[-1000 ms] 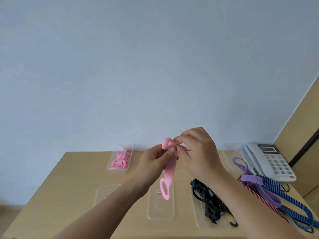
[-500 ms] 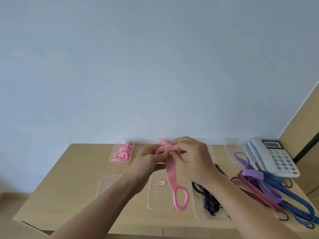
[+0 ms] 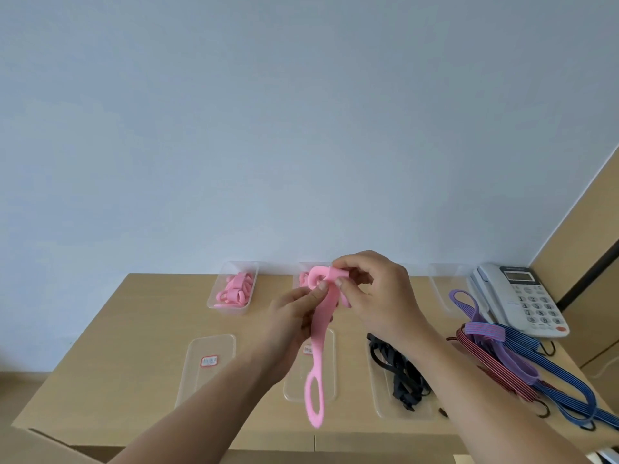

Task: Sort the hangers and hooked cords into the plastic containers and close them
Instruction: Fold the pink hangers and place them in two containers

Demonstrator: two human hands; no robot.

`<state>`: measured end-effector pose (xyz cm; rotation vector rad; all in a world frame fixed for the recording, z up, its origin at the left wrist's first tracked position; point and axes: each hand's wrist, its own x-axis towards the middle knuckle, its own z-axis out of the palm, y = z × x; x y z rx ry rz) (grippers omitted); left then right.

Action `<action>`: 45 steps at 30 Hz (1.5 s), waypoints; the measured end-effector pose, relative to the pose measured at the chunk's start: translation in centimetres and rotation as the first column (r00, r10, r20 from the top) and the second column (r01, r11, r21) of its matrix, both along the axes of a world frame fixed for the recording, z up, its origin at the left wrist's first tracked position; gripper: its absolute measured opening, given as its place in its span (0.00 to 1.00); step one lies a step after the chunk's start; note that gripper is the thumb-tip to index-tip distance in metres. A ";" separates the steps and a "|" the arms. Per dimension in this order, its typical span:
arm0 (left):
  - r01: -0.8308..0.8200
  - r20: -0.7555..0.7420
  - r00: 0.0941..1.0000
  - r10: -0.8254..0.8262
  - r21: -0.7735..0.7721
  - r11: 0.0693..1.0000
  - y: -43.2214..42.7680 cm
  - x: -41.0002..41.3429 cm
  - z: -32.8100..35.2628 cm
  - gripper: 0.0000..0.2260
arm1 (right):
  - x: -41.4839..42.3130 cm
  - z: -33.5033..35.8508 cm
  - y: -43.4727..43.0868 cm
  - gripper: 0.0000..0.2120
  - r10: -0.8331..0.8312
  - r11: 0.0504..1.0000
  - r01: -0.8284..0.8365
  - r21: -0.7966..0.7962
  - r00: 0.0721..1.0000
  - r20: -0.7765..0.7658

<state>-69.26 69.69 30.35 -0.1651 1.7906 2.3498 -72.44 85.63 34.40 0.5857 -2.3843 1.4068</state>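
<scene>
Each grip is clamping the pink hanger (image 3: pixel 318 346), left hand (image 3: pixel 293 318) beneath right hand (image 3: pixel 378 296), above the desk (image 3: pixel 134 329); its looped strap is dangling below. Black cords (image 3: pixel 398 373) are lying right of the grip, a pink-filled container (image 3: pixel 231 311) left.

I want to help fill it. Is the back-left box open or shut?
Open: the box has no lid, and pink hangers poke over its rim.

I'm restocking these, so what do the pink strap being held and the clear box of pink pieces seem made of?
The pink flat strap hanger with an oval hole: probably soft silicone or rubbery plastic, matte; it curls over where the left hand and right hand pinch it. The clear rectangular container: likely hard plastic, see-through, glossy.
</scene>
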 end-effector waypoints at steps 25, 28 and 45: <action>0.016 -0.100 0.994 -0.036 -0.193 0.981 -1.8 0.3 0.0 0.13 | 1.6 -1.9 -1.4 0.07 -0.140 0.990 0.143 -0.007 0.957 -0.253; 0.015 -0.121 0.992 -0.043 -0.225 0.974 -2.0 0.1 0.2 0.12 | 1.0 -1.6 -1.3 0.12 -0.114 0.993 0.114 0.015 0.993 -0.005; -0.037 0.011 0.999 0.039 -0.187 0.982 -2.8 0.8 -0.7 0.12 | 2.0 -3.8 -3.5 0.07 -0.178 0.984 0.179 0.019 0.984 -0.026</action>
